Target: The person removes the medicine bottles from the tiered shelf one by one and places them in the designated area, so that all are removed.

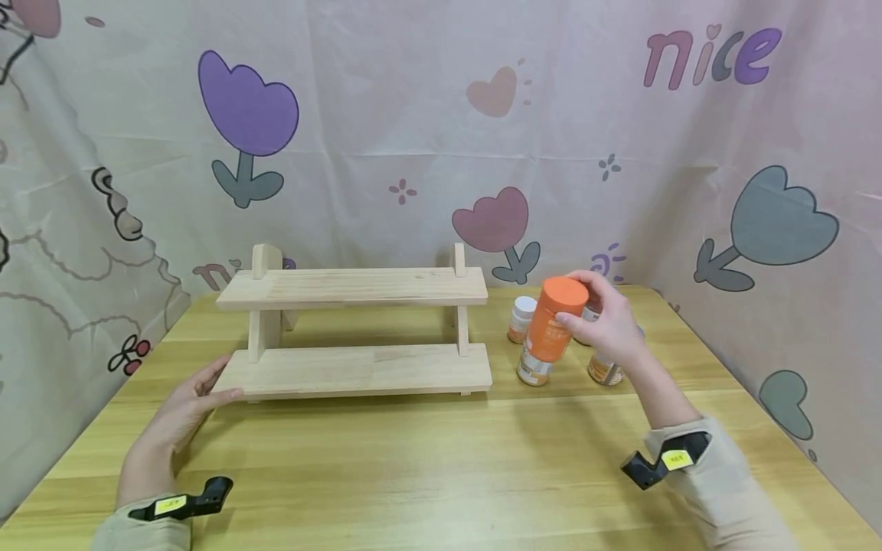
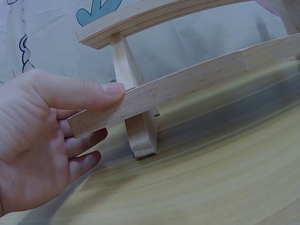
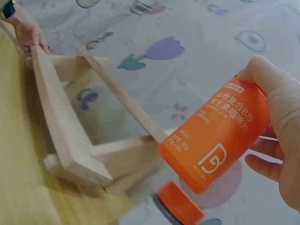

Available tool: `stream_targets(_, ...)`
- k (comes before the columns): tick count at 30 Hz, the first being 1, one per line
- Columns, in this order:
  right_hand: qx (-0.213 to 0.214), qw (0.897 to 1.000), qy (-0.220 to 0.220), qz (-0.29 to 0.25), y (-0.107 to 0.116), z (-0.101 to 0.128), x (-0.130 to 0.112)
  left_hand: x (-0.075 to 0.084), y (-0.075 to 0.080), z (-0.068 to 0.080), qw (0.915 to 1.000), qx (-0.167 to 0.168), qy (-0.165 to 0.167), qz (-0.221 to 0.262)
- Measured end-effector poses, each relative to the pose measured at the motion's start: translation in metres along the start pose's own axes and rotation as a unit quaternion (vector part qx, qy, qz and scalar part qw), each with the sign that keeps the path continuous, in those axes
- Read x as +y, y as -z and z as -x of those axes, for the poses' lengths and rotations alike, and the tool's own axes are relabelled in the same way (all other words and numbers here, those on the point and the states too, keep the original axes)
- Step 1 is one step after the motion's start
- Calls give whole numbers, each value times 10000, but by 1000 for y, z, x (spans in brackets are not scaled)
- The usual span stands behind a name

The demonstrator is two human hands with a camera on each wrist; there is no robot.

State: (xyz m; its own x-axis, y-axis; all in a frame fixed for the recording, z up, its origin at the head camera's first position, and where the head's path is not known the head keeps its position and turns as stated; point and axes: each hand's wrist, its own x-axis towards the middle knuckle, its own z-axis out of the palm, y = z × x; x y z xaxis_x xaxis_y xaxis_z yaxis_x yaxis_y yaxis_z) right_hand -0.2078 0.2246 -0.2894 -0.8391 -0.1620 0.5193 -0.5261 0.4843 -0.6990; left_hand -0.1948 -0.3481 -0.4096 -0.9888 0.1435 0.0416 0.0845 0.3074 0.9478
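Note:
My right hand (image 1: 606,321) grips an orange vitamin bottle (image 1: 556,317) near its top, thumb on the near side. In the right wrist view the bottle (image 3: 218,133) is tilted, its label facing the camera. Directly below it in the head view is a bottle with a white and orange label (image 1: 534,370); the right wrist view shows an orange cap (image 3: 180,202) there. At the left, my left hand (image 1: 182,409) holds the end of the lower board of a two-tier wooden rack (image 1: 358,371), thumb on the board (image 2: 183,86) and other fingers beneath it.
To the right of the rack stands a small white-capped bottle (image 1: 522,320). Another bottle (image 1: 606,370) is below my right hand, and one more (image 1: 589,315) is mostly hidden behind it. A patterned cloth (image 1: 386,115) hangs behind the wooden table (image 1: 413,474).

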Motion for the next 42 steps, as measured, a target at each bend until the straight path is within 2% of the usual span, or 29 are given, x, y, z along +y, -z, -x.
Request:
stream_targets(6,486,9985,3,263,22,0,10,0,0,0,10000,24,-46,15)
stream_targets(11,842,9950,-246,482,42,2,20,1,-1,0,10000,63,15,-32)
stream_targets(19,1331,9851,-800,743,76,4,39,1,-2,1,10000,75,19,59)
stream_targets(25,1628,9710,-1487,922,98,9,53,1,-1,0,9999,78,91,-9)
stream_targets(32,1732,9595,-1985,996,113,18,68,1,0,0,9999,55,78,75)
stream_targets(42,1419,9485,-2304,1648,122,38,100,2,0,0,9998,43,150,99)
